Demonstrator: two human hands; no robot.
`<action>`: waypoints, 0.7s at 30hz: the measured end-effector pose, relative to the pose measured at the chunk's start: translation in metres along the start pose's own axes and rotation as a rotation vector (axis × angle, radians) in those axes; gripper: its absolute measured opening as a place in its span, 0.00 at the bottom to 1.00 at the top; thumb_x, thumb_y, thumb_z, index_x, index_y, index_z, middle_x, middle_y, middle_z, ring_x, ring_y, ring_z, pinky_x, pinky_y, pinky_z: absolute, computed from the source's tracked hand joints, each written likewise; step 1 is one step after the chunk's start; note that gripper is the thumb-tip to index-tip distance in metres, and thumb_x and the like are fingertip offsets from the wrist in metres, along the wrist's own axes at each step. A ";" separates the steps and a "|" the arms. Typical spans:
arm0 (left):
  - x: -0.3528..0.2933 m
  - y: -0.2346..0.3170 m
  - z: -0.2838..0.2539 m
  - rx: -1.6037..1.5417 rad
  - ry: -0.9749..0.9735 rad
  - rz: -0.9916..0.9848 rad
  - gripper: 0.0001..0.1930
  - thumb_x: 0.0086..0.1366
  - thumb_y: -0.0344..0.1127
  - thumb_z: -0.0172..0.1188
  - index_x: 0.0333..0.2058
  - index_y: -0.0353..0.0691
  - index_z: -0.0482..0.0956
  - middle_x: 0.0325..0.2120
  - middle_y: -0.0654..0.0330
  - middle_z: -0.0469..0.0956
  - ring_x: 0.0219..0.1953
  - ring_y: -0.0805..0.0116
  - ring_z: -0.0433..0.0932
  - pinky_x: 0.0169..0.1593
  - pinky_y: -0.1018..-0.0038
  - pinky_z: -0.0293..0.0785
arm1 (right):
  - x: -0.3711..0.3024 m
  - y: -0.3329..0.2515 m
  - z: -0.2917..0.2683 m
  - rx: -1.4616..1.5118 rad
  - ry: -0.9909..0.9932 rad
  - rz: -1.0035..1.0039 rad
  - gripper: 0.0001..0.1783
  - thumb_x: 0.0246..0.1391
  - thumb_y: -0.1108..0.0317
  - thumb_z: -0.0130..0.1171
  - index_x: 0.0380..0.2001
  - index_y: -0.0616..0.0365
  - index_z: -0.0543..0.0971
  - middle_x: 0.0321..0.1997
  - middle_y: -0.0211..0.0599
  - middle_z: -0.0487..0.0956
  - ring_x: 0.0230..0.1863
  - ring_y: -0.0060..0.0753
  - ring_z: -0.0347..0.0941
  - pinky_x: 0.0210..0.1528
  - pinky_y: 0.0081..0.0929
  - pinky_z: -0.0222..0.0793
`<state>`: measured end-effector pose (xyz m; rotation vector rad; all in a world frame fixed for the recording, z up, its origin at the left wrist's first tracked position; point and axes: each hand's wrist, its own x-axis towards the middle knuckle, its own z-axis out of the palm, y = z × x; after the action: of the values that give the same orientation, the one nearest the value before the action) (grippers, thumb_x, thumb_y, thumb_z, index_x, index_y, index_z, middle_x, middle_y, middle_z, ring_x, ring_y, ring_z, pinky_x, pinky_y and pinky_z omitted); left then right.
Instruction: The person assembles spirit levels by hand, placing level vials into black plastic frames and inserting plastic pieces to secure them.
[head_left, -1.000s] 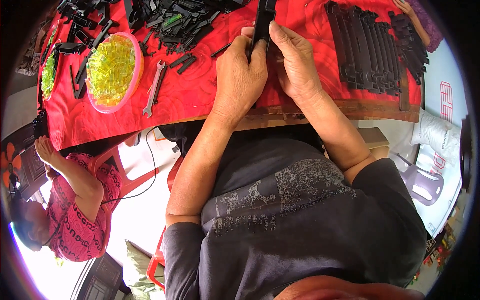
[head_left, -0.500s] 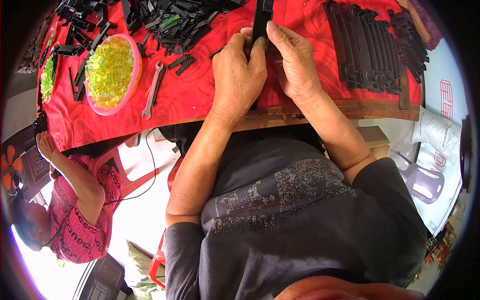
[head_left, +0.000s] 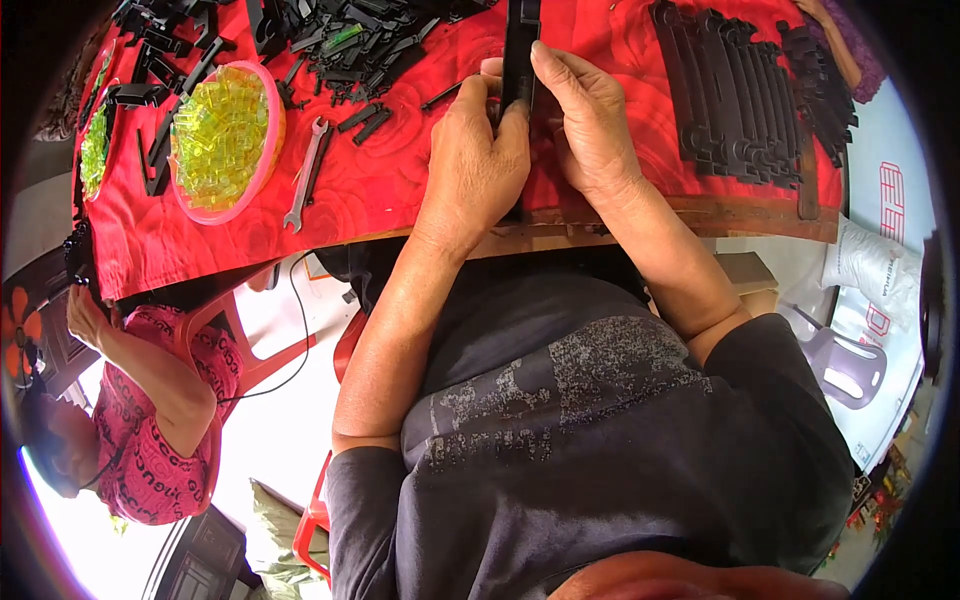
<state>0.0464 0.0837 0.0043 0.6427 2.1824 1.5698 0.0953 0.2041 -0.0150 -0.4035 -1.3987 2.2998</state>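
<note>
Between both hands (head_left: 535, 130), black strip (head_left: 521, 45), seemingly gripped

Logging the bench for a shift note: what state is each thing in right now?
Long black plastic part: gripped by both hands.
Left hand: closed on it.
Right hand: closed on it.
Pink bowl: full of yellow pieces.
Wrench: lying flat, untouched.
Black strips: stacked in a row.

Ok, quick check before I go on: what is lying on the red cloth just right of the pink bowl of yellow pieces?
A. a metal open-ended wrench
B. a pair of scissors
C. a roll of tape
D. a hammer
A: a slim metal wrench lies on the red cloth beside the pink bowl of yellow pieces, well left of the left hand and right hand, which grip a long black part.
</note>
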 end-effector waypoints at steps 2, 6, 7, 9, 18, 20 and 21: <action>0.000 -0.004 0.001 -0.008 0.001 0.016 0.11 0.65 0.31 0.56 0.43 0.29 0.75 0.28 0.41 0.81 0.34 0.43 0.82 0.38 0.58 0.76 | -0.001 -0.001 0.000 0.007 0.002 0.016 0.17 0.65 0.58 0.59 0.41 0.64 0.83 0.38 0.38 0.85 0.41 0.24 0.81 0.50 0.22 0.75; -0.001 -0.003 0.003 -0.017 0.015 0.043 0.11 0.65 0.30 0.55 0.42 0.29 0.74 0.27 0.42 0.81 0.33 0.41 0.82 0.37 0.56 0.76 | -0.001 -0.001 0.000 0.000 0.025 0.025 0.18 0.66 0.58 0.59 0.40 0.65 0.83 0.37 0.38 0.85 0.40 0.25 0.81 0.50 0.23 0.75; -0.001 -0.002 0.002 -0.017 0.016 0.042 0.11 0.65 0.30 0.55 0.42 0.29 0.74 0.27 0.42 0.81 0.33 0.41 0.82 0.37 0.56 0.76 | -0.002 -0.001 0.000 -0.010 0.023 0.022 0.18 0.66 0.57 0.58 0.40 0.65 0.83 0.37 0.38 0.85 0.40 0.25 0.81 0.50 0.23 0.75; -0.001 0.000 0.001 0.020 0.010 0.043 0.11 0.65 0.30 0.55 0.42 0.29 0.74 0.27 0.42 0.81 0.33 0.41 0.83 0.37 0.56 0.76 | -0.002 -0.001 0.000 -0.020 0.022 0.020 0.18 0.66 0.57 0.58 0.40 0.65 0.83 0.37 0.38 0.85 0.39 0.25 0.81 0.49 0.23 0.75; 0.003 -0.002 0.004 -0.014 0.056 0.079 0.12 0.64 0.32 0.57 0.41 0.28 0.76 0.28 0.41 0.82 0.33 0.44 0.83 0.38 0.58 0.77 | -0.001 -0.002 0.001 -0.008 0.023 0.021 0.18 0.65 0.58 0.59 0.39 0.65 0.83 0.38 0.38 0.86 0.40 0.24 0.81 0.50 0.21 0.75; 0.008 -0.001 0.003 0.030 0.055 0.059 0.12 0.64 0.33 0.58 0.39 0.28 0.77 0.27 0.42 0.82 0.33 0.45 0.83 0.38 0.59 0.77 | -0.002 -0.001 0.001 -0.011 0.040 0.019 0.16 0.65 0.59 0.60 0.38 0.64 0.83 0.38 0.37 0.85 0.39 0.22 0.80 0.48 0.20 0.74; 0.010 0.000 0.002 0.074 0.054 0.037 0.12 0.63 0.34 0.59 0.37 0.28 0.78 0.26 0.43 0.82 0.32 0.46 0.83 0.37 0.60 0.77 | -0.002 0.000 0.000 -0.012 0.041 0.018 0.16 0.65 0.59 0.60 0.38 0.64 0.83 0.38 0.37 0.85 0.39 0.22 0.80 0.48 0.20 0.74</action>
<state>0.0394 0.0910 0.0030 0.6748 2.2905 1.5476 0.0968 0.2034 -0.0149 -0.4658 -1.3948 2.2856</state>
